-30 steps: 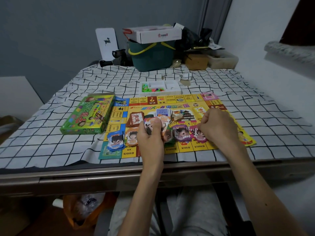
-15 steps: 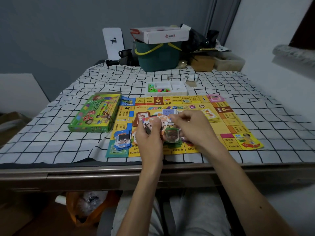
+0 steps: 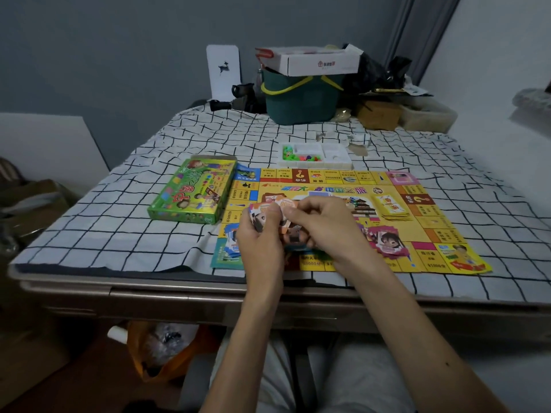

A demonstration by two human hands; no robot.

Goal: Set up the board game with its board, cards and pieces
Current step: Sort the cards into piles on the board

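Note:
The yellow game board (image 3: 423,222) lies flat near the table's front edge. My left hand (image 3: 259,236) grips a fanned stack of game cards (image 3: 262,214) above the board's near left part. My right hand (image 3: 325,228) pinches a card at that stack, touching the left hand. A pink card pile (image 3: 387,241) lies on the board to the right of my hands. A yellow card pile (image 3: 392,207) sits further back. A blue card pile (image 3: 231,242) shows left of my left hand, partly hidden. The white piece tray (image 3: 334,156) with coloured pieces stands beyond the board.
The green game box (image 3: 192,193) lies left of the board on the checked cloth (image 3: 104,222). At the back stand a green basket (image 3: 301,98) with a white carton on it, a brown box (image 3: 378,114) and a clear container (image 3: 429,116).
My right hand has moved left from the pink pile to the stack in my left hand and now pinches a card there. The camera has shifted slightly.

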